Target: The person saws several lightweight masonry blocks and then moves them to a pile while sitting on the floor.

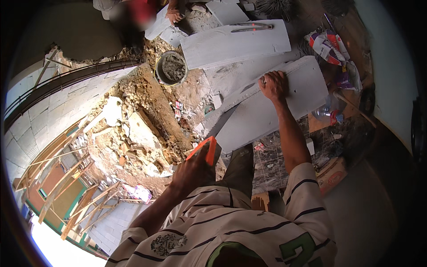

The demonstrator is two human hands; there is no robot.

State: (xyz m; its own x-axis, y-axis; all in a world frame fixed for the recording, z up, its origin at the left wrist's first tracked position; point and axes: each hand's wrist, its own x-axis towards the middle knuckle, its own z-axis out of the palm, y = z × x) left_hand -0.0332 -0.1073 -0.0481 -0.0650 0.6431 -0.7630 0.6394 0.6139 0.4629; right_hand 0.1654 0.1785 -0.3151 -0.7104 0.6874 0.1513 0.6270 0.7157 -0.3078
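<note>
My left hand (193, 171) is closed round the orange handle of a handsaw (210, 147). The saw's dark blade slants up and away, reaching the edge of a large light-grey building block (300, 95). How deep the blade sits in the block cannot be made out. My right hand (274, 85) rests on the block's upper edge, its fingers curled over it. That block lies tilted in front of my legs. Beyond it, another long grey block (213, 49) carries a slim dark tool (252, 27) with orange marks.
A bucket (158, 71) of grey mortar stands at the far left of the blocks. Another person's hand (174, 16) touches block pieces at the top. Rubble (142, 133) covers the ground to the left. Plastic bags (329, 46) and a clear bottle (327, 110) lie right.
</note>
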